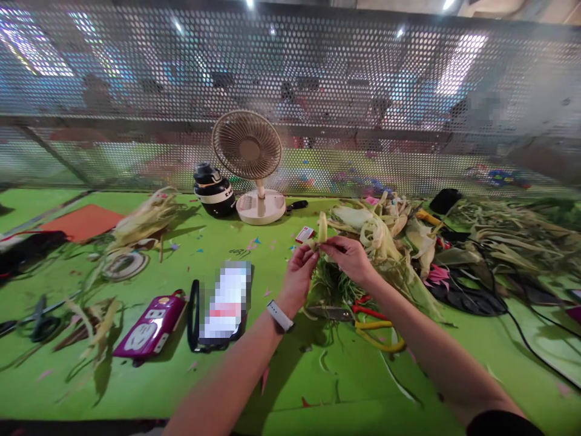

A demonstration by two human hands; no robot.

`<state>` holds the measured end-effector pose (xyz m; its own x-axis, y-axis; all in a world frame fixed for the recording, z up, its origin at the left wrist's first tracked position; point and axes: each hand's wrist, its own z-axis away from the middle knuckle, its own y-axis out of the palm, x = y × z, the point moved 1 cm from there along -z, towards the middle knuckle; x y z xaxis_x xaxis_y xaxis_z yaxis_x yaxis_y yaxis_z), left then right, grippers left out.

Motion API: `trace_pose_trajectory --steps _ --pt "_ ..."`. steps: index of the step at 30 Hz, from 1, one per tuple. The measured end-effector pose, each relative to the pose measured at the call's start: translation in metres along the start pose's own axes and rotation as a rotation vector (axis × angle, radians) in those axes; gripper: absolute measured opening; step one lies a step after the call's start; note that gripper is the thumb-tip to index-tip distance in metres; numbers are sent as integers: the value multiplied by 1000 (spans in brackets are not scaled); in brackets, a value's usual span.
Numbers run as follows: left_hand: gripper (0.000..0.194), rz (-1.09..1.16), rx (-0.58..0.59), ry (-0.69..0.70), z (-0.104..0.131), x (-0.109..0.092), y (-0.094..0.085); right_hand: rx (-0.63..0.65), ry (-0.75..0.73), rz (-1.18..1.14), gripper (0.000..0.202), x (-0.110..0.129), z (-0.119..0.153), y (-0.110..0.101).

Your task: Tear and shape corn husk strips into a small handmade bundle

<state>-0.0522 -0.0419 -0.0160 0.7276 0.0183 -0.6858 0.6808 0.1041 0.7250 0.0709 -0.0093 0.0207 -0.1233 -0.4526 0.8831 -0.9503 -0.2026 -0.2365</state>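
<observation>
A green worktable (290, 387) fills the lower view, with a perforated metal screen (385, 72) at twelve o'clock. Taking the two hands as centre, a heap of dried corn husks (363, 224) spreads at two o'clock, and a desk fan (249, 148) stands between ten and eleven. The left hand (297, 275) and right hand (351, 259) meet, fingertips close together, both pinching the base of one husk strip. Red-and-yellow-handled scissors (358, 309) lie at five o'clock, untouched. Smallest is the pale yellow-green husk strip (322, 227) itself, its upper part standing clear of the fingertips at twelve o'clock.

The step in hand appears to be shaping or gathering this strip by fingertip. The next move seems to call for a firm pinch at the base by one hand, freeing the other to fold or twist without tearing.
</observation>
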Motion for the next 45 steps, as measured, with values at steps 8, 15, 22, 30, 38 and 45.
trace_pose_trajectory --steps 8,15,22,30,38,45 --pt "35 8 30 -27 4 2 2 -135 263 -244 37 -7 5 16" --pt "36 30 47 -66 5 2 3 -144 336 -292 40 -3 7 19" --pt "36 71 23 -96 5 5 2 -189 261 -280 35 -8 9 24" --pt "37 90 34 -91 6 5 3 -212 265 -276 37 -10 11 26" --pt "39 139 3 -103 5 7 1 -208 275 -294 40 -6 13 27" --pt "42 142 14 -111 3 8 -2 -205 261 -276 39 -5 14 28"
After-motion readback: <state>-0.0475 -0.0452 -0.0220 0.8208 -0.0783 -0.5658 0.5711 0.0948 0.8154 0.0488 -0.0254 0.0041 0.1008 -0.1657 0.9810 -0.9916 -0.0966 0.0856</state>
